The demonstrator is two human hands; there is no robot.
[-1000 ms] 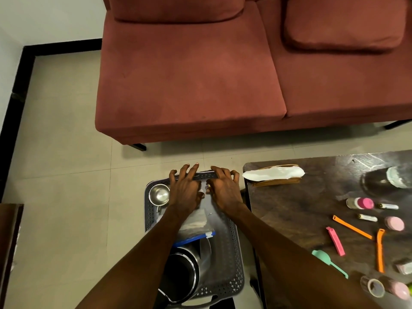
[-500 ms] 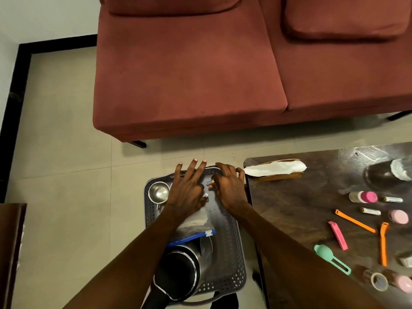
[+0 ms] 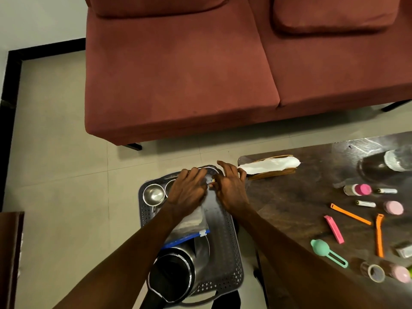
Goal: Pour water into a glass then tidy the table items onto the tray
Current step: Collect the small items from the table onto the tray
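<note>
A dark grey perforated tray (image 3: 230, 241) sits on the floor left of the dark table (image 3: 289, 197). It holds a steel cup (image 3: 153, 195), a black kettle (image 3: 172, 275) and a clear zip bag (image 3: 192, 223) with a blue strip. My left hand (image 3: 189, 190) rests on the bag's far end, fingers bent toward the tray's far rim. My right hand (image 3: 231, 188) is beside it and pinches a small white, gold-tipped item (image 3: 210, 181) between thumb and fingers. A second steel rim (image 3: 169, 186) shows partly under my left hand.
A tissue holder (image 3: 270, 167) lies at the table's near-left corner. Orange clips (image 3: 351, 214), a pink clip (image 3: 333, 228), a teal scoop (image 3: 323, 249), small batteries (image 3: 365, 204), pink-capped bottles (image 3: 357, 189) and tape (image 3: 375, 273) are scattered on the table. A red sofa (image 3: 200, 74) stands behind.
Both hands shifted slightly toward the tray's far rim. My left fingers went from spread to bent, and the right fingers closed on the small item.
</note>
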